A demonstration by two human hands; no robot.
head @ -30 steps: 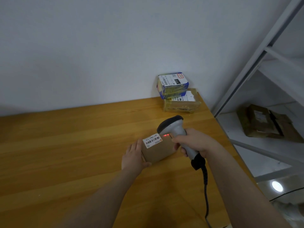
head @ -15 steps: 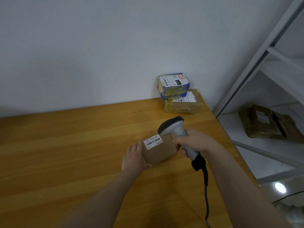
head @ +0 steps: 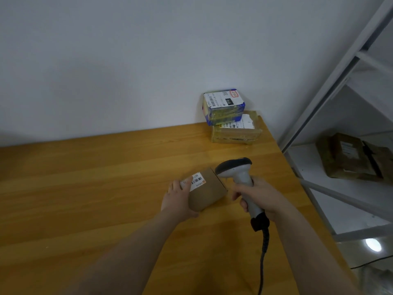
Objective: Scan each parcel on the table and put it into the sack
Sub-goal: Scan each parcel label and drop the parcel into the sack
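A small brown cardboard parcel with a white barcode label lies on the wooden table. My left hand grips its left end, fingers over the label's edge and thumb under the near side. My right hand holds the handle of a grey and black barcode scanner, whose head hangs just right of the parcel. Two more parcels sit at the table's far right corner: a blue and yellow one on top of a flat tan one. No sack is in view.
A white wall closes the table's far side. A white metal shelf rack stands to the right, with brown packages on one shelf. The scanner's black cable hangs down over the table's near right part.
My left hand has closed round the parcel and shifted it, its near end now raised and turned. The red scan light seen a second ago is gone. The scanner has drawn slightly right.
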